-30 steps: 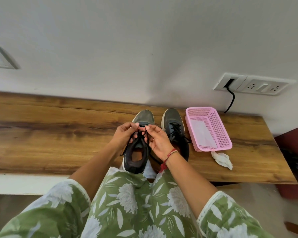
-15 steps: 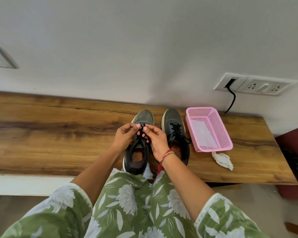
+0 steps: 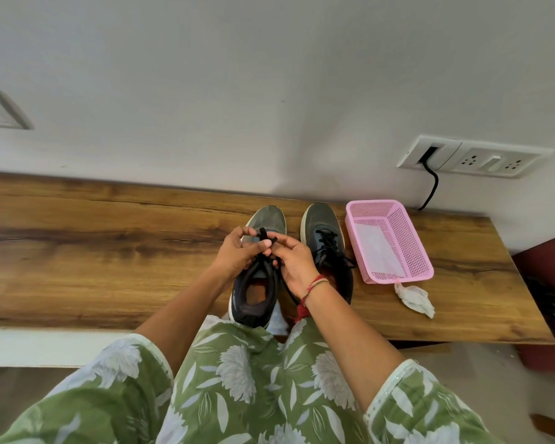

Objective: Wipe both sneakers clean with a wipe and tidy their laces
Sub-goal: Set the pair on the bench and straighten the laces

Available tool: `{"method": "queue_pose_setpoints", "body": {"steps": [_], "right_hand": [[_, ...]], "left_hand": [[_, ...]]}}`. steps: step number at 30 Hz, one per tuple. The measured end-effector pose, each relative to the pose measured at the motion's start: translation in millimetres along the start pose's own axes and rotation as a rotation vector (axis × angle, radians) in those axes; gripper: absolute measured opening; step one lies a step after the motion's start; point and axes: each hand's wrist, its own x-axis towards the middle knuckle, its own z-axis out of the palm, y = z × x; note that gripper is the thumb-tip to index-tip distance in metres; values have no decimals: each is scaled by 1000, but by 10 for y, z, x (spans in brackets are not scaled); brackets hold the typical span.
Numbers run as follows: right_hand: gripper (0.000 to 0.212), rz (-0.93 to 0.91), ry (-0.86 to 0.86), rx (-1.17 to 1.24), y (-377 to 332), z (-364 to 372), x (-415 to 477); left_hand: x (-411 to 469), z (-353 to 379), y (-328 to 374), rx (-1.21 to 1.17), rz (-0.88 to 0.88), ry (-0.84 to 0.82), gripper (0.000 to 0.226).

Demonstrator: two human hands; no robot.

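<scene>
No word, brand mark or number can be read anywhere in the view. The sneaker on the left [image 3: 267, 219] and the sneaker on the right [image 3: 321, 223] show no legible logo, the pink basket [image 3: 412, 251] carries no label, and the white socket plate [image 3: 481, 160] on the wall has only pin holes and a switch. Any finer marking is too small to make out.

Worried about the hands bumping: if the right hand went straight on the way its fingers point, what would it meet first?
Probably the left hand: the right hand points leftward at it, only the black lace between them.
</scene>
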Motion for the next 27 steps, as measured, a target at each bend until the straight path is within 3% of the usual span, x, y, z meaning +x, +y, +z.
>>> {"method": "queue_pose_setpoints", "body": {"steps": [5,11,15,20,27], "right_hand": [[26,13,-79,-26,-23,-23,-21],[15,11,-120,95,-21,-88,-54],[22,48,-129,220,-9,-96,-57],[23,143,-160,312,-18,-159,-24],[25,94,-314,18,-134,-250,-15]], "left_hand": [[71,20,-52,32,-22,57,33],[113,109,-76,83,23,109,22],[85,149,49,61,-40,5,16],[192,-100,61,280,-105,-305,12],[282,-255,111,412,-170,-409,4]]}}
